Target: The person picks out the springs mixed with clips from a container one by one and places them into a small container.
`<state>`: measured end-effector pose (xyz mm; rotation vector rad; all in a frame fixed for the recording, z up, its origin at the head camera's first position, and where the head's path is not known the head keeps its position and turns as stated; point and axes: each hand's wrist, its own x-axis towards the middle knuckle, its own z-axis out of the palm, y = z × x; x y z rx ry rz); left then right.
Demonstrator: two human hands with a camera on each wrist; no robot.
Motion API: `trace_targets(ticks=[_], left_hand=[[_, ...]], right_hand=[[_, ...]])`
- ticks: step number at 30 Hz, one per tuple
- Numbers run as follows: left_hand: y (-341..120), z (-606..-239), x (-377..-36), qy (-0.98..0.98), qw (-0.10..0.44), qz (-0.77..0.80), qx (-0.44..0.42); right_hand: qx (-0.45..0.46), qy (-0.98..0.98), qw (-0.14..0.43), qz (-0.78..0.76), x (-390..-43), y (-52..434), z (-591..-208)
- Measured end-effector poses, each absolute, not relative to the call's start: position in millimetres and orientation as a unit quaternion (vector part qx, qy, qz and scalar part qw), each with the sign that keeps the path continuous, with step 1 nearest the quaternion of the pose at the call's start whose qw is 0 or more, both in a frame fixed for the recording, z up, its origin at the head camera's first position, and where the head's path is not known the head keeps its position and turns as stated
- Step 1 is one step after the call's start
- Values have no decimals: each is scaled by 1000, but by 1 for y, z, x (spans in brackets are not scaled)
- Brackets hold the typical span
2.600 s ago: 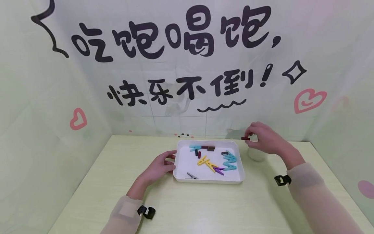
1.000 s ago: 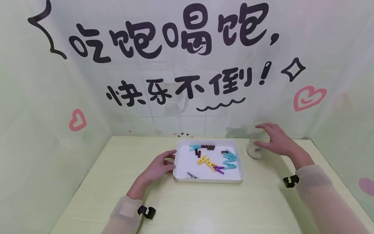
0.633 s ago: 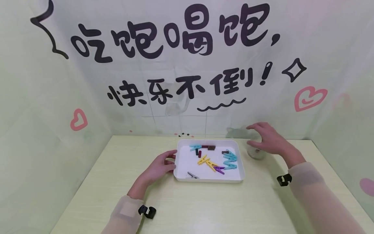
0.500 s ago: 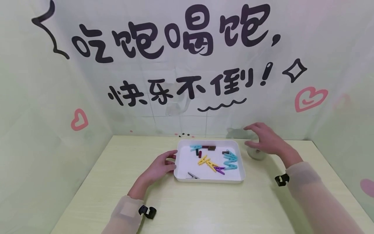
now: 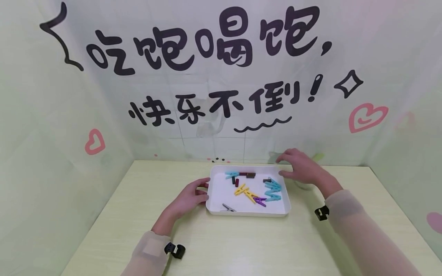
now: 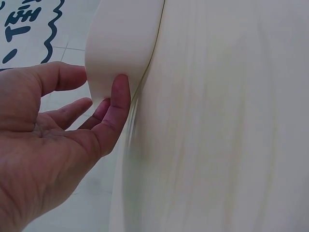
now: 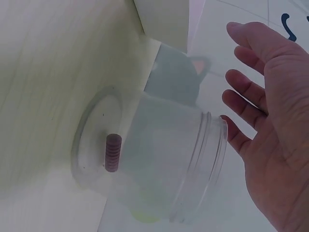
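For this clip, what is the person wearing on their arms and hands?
Both hands are bare: the left hand and the right hand wear no gloves, and no rings show. Each forearm is covered by a sheer, pale beige long sleeve. A small black clip-like mount sits at the left wrist, and a similar black one at the right wrist.

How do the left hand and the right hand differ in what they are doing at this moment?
The left hand touches the left side wall of the white tray with its fingertips; the right hand hovers over the tray's far right corner, touching nothing plainly. The left hand is low by the table; the right hand is raised above the clear jar. Both are open and hold nothing.
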<state>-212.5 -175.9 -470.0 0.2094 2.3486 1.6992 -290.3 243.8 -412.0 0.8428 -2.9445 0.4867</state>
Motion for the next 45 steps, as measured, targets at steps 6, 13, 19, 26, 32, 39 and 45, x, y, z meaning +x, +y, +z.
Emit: trace_targets(ticks=[6,13,19,26,32,39,45], left_hand=[[-177,-471,-212,803,120,579,71],[-177,-472,-212,802,119,580,73],[-177,-472,-212,804,117,579,72],[-178,-473,-212,802,120,580,76],[-178,-473,-213,800,123,581,82],[-178,-473,-214,799,121,584,79],[-178,-472,-214,801,120,581,79]], right_hand=[[286,-947,12,145,-292,232,-418],[292,-947,-1,134,-295,222,-426],[298,-948,-9,108,-298,217,-432],[317,-945,-13,77,-301,209,-437],[321,-945,-26,53,-302,204,-440],[325,-944,-34,52,-305,201,-443],[317,-945,-54,63,-309,197,-448]])
